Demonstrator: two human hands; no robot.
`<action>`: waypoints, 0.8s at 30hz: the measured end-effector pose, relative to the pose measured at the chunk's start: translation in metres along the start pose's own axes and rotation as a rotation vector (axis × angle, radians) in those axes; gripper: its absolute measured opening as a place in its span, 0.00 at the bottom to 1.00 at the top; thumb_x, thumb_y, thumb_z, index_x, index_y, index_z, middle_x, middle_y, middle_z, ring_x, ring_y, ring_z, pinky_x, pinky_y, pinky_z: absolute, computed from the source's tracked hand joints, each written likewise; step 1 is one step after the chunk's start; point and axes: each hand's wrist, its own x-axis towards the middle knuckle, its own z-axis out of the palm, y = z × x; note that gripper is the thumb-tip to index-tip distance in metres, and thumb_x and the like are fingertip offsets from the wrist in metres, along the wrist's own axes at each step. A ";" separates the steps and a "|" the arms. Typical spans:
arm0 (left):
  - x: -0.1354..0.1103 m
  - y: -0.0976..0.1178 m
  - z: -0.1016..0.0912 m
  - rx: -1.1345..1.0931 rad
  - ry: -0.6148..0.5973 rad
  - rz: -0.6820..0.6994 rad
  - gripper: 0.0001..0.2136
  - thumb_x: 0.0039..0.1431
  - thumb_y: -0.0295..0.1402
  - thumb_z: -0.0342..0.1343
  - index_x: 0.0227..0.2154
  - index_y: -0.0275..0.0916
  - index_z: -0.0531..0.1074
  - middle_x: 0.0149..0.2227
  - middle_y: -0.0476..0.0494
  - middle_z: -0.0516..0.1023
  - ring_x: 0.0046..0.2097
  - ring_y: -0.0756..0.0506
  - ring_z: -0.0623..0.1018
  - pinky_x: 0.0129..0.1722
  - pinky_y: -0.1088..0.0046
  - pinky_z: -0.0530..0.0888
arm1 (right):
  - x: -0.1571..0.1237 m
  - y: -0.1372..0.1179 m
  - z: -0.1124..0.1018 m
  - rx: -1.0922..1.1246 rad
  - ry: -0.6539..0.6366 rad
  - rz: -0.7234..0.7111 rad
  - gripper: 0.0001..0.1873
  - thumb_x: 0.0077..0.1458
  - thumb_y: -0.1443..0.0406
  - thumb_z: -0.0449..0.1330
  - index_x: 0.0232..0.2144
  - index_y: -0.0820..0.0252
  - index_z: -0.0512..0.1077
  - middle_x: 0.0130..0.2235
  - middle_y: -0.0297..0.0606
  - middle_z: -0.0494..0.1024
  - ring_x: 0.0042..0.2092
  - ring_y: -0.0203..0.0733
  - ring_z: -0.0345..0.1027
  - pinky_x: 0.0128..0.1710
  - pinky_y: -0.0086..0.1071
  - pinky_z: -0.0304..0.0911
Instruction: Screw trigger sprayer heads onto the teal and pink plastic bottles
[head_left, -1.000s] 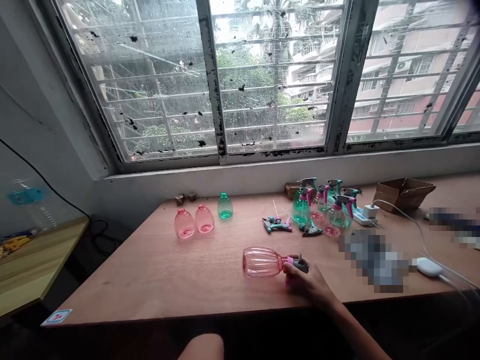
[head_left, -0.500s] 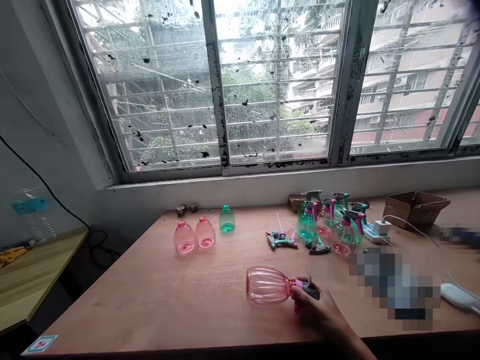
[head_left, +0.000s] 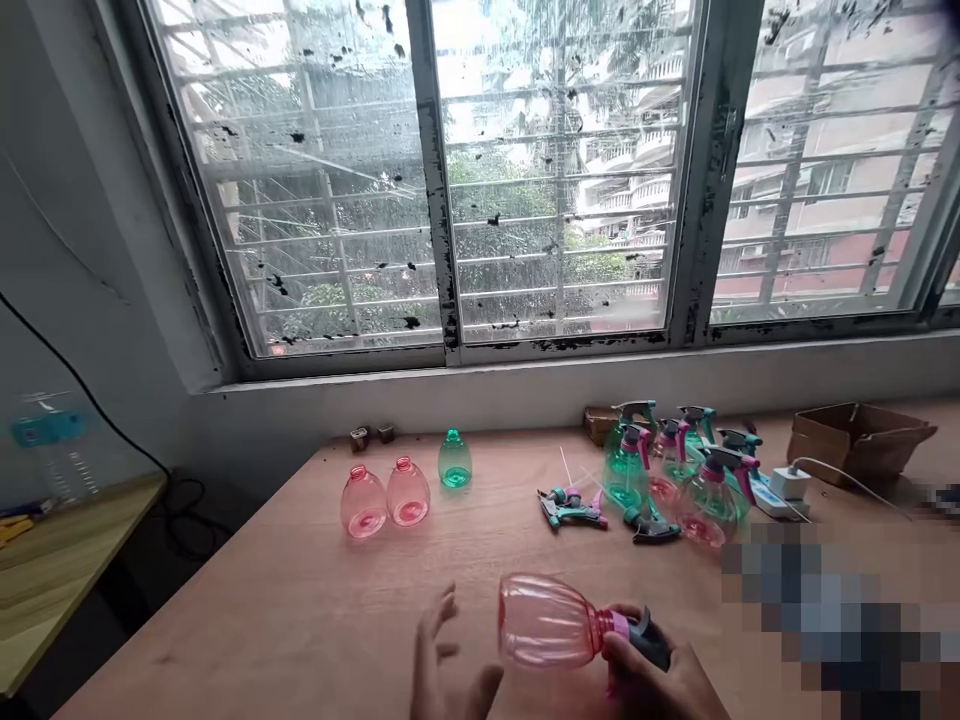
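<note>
Pink spray bottle (head_left: 547, 622): lies horizontally above or on the front part of the wooden table (head_left: 300, 620), base toward the left hand, neck toward the right hand; contact with the tabletop cannot be told.
Spray head (head_left: 651, 640): dark grey with a pink collar, in line with the bottle's neck and meeting it.
Right hand (head_left: 671, 680): closed around the spray head and collar, thumb on the near side.
Left hand (head_left: 431, 680): wide, fingers and thumb parted, near the bottle's base but apart from it.
Pink pair (head_left: 409, 495): two open-necked bottles, upright side by side, left of centre.
Green bottle (head_left: 454, 462): upright, open-necked, behind and right of the pair.
Loose heads (head_left: 571, 508): teal and pink pieces heaped beyond the held bottle.
Assembled bottles (head_left: 705, 510): green and pink, upright in a cluster, heads mounted.
Cardboard box (head_left: 859, 440): open-topped, at the right rear, beyond a white charger (head_left: 789, 483).
</note>
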 end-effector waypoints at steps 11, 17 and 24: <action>0.009 -0.002 0.045 0.007 -0.150 0.022 0.31 0.61 0.51 0.53 0.61 0.39 0.64 0.58 0.36 0.73 0.60 0.36 0.70 0.61 0.63 0.66 | -0.001 -0.015 0.001 -0.055 -0.054 -0.066 0.25 0.47 0.49 0.70 0.38 0.62 0.75 0.24 0.36 0.78 0.25 0.44 0.71 0.27 0.34 0.68; 0.002 -0.004 0.045 -0.079 -0.117 0.046 0.33 0.57 0.46 0.61 0.63 0.44 0.61 0.60 0.36 0.71 0.57 0.36 0.73 0.57 0.61 0.71 | -0.003 -0.016 0.002 0.030 -0.034 -0.066 0.27 0.44 0.48 0.71 0.38 0.61 0.74 0.22 0.34 0.76 0.22 0.42 0.70 0.23 0.33 0.69; 0.000 0.013 0.039 -0.179 -0.089 -0.073 0.38 0.55 0.50 0.62 0.62 0.35 0.57 0.55 0.30 0.73 0.51 0.36 0.78 0.52 0.60 0.75 | -0.005 -0.011 -0.003 -0.074 -0.147 -0.110 0.25 0.47 0.49 0.71 0.38 0.62 0.74 0.23 0.35 0.78 0.23 0.43 0.73 0.23 0.33 0.70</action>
